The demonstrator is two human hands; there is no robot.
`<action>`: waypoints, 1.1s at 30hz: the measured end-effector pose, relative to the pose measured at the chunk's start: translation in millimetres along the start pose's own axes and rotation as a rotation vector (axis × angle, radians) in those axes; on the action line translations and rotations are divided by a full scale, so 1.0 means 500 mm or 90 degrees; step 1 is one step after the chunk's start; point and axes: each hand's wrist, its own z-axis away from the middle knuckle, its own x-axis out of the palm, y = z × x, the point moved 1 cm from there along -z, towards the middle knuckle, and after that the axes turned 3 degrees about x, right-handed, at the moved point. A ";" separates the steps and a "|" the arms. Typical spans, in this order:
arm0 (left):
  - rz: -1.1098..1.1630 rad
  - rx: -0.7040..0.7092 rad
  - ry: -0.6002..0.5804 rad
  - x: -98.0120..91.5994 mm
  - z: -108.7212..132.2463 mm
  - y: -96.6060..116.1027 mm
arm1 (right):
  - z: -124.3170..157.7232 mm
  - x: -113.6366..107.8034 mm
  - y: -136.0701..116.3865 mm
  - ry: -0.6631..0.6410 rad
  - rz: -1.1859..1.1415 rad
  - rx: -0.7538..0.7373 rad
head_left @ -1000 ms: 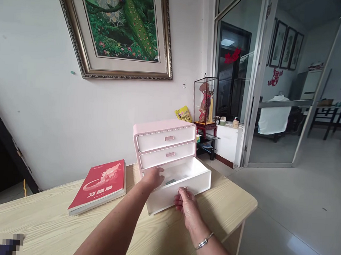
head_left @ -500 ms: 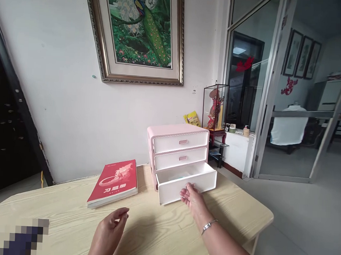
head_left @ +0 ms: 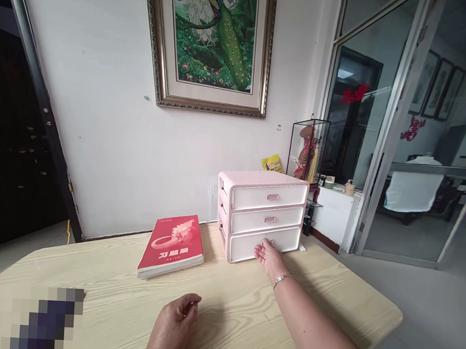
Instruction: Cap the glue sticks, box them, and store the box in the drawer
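A small pink cabinet (head_left: 223, 215) with three white drawers stands on the table. Its bottom drawer (head_left: 243, 246) sits flush with the front, like the top drawer (head_left: 251, 199) and the middle drawer (head_left: 250, 222). My right hand (head_left: 268, 257), wearing a bracelet, touches the bottom drawer's front at its handle. Its fingers are apart and a little bent, without gripping the handle, which they partly cover. Over the table nearer to me, my left hand (head_left: 178, 317) is closed, fingers curled against the thumb, and nothing shows in it. A red-covered book (head_left: 174, 244) lies left of the cabinet.
The wooden table (head_left: 106, 277) meets the wall at the back. Behind the cabinet are a yellow packet (head_left: 272, 163) and a glass case with a figure (head_left: 306, 152). A blurred dark patch (head_left: 49, 316) covers the lower left. A framed peacock picture (head_left: 217, 103) hangs above.
The bottom drawer was pulled out and is now pushed in, my right hand moving forward with it. My left hand stays closed. The whole view has shifted.
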 end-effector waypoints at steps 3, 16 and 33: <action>0.001 -0.012 -0.004 -0.004 -0.001 0.000 | -0.006 0.005 0.000 0.006 0.001 -0.005; 0.022 -0.045 0.007 -0.008 -0.001 0.015 | -0.026 0.014 -0.007 0.054 -0.002 0.000; 0.047 -0.056 0.004 -0.015 0.002 0.017 | 0.004 0.022 -0.012 0.098 -0.002 -0.005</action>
